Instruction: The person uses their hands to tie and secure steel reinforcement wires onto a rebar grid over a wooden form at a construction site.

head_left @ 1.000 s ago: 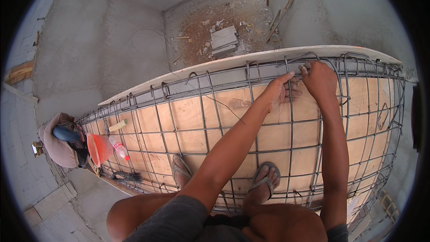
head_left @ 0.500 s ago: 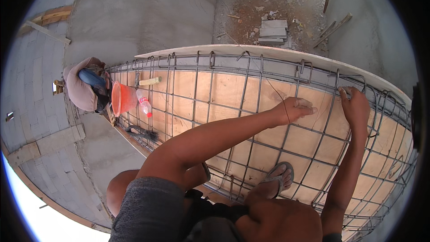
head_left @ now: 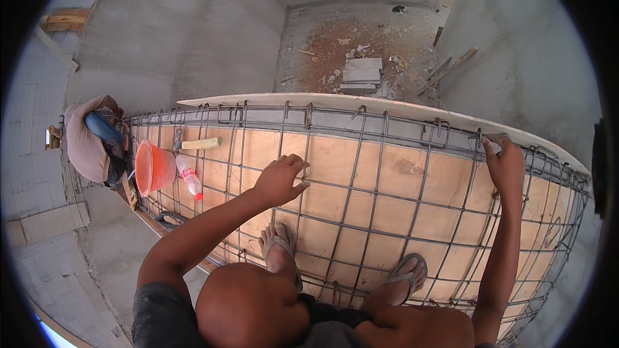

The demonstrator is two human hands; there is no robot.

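My left hand (head_left: 282, 180) hovers over the mat of steel reinforcing bars (head_left: 351, 188), its thumb and fingers apart and nothing seen between them. At the far edge of the cage, my right hand (head_left: 505, 161) is closed beside a bent bar end near the board's rim. A small whitish bit shows between its fingers, too little of it to name. One thin wire (head_left: 422, 80) runs down toward this hand from above the far board; its end is hidden. Beneath the bars lie plywood sheets (head_left: 335, 163). My sandalled feet (head_left: 407, 275) rest on the bars.
To the left stand an orange bucket (head_left: 153, 169), a plastic bottle (head_left: 189, 179) with a red cap, and a hammer (head_left: 201, 144) with a pale handle. A crouching person (head_left: 90, 142) is beyond them. Past the upright board (head_left: 387, 104), concrete blocks (head_left: 362, 72) lie on a littered floor below.
My left hand has swung left, away from the right hand and the wire it was near. My right hand stays at the far bars. The view has shifted, and my left foot now shows.
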